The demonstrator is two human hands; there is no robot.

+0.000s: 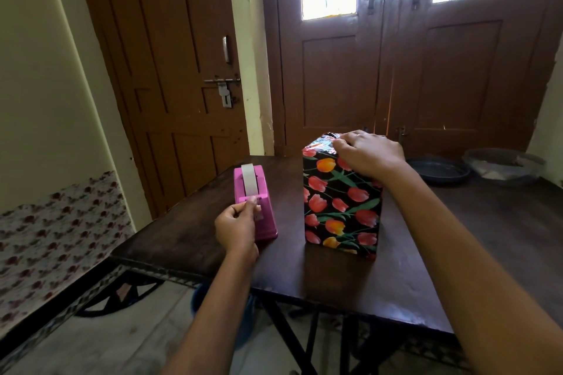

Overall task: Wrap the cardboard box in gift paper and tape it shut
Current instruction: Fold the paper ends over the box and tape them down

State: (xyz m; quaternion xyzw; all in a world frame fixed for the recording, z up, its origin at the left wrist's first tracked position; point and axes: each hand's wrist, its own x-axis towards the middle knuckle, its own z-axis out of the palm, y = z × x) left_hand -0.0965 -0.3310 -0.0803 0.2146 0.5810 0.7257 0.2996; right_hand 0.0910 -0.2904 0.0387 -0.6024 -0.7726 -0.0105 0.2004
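The box (341, 207) stands upright in the middle of the dark wooden table (304, 277), covered in black gift paper with red and orange tulips. Silvery folded paper shows at its top. My right hand (370, 154) presses down on the folded paper on the box's top. To the left stands a pink tape dispenser (254, 192) with a white roll. My left hand (236, 227) pinches the tape end at the dispenser's front cutter.
A dark round pan (438, 170) and a grey bowl (502, 163) sit at the table's far right. Brown doors stand behind the table. A flowered bedcover (58, 237) lies at the left, below the table's edge.
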